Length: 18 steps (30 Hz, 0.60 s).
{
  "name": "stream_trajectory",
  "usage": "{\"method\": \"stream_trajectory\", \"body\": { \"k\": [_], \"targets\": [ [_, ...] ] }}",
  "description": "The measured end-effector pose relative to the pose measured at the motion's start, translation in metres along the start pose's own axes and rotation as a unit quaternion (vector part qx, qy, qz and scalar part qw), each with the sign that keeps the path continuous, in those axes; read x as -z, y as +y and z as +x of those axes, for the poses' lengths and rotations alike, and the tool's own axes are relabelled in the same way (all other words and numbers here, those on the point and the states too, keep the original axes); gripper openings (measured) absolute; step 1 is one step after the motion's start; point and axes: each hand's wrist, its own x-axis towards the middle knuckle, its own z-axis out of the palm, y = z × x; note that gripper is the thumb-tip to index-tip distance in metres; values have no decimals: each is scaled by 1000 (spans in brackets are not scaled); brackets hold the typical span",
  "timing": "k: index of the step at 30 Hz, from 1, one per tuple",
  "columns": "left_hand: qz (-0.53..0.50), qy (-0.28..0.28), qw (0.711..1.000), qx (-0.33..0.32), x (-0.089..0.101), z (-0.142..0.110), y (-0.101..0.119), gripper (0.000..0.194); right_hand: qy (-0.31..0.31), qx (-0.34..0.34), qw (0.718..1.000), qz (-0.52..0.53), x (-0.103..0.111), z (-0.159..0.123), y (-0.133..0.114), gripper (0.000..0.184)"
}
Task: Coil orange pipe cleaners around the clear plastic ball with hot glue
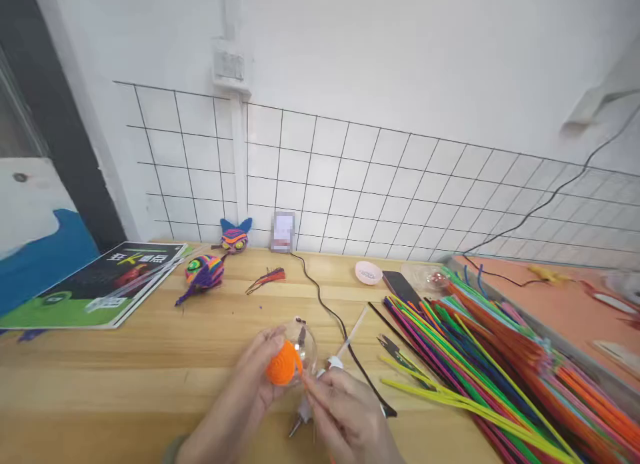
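My left hand [261, 365] is closed around a clear plastic ball [309, 344]. On the side of the ball facing me sits a flat spiral of orange pipe cleaner [281, 365]. My right hand [350, 407] pinches the loose strand that runs off this spiral. Beneath and behind the right hand lies a hot glue gun, its metal nozzle [296, 425] pointing down-left and a glue stick [356, 327] poking out at the back. The hand hides much of its body. Just right of it are dark thread snips [395, 349].
Many coloured pipe cleaners [450, 344] cover the right side, near a phone [400, 287] and a pink dish [369, 273]. Two striped pipe-cleaner figures [205, 272] and a poster [115, 277] are at left. A black cord [325, 304] crosses the table.
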Motion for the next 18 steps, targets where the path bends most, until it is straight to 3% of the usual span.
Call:
{"method": "stream_trajectory", "body": {
  "k": [5,11,18],
  "targets": [
    [-17,33,999,-6,-6,-2,-1,15,22,17,1000,-3,0,0,-2,30],
    [-32,59,998,8,-8,0,-3,27,33,31,999,-4,-3,-1,-3,38],
    [-57,81,995,-3,-10,1,-7,31,47,22,998,-23,-4,-1,-8,32]
  ]
}}
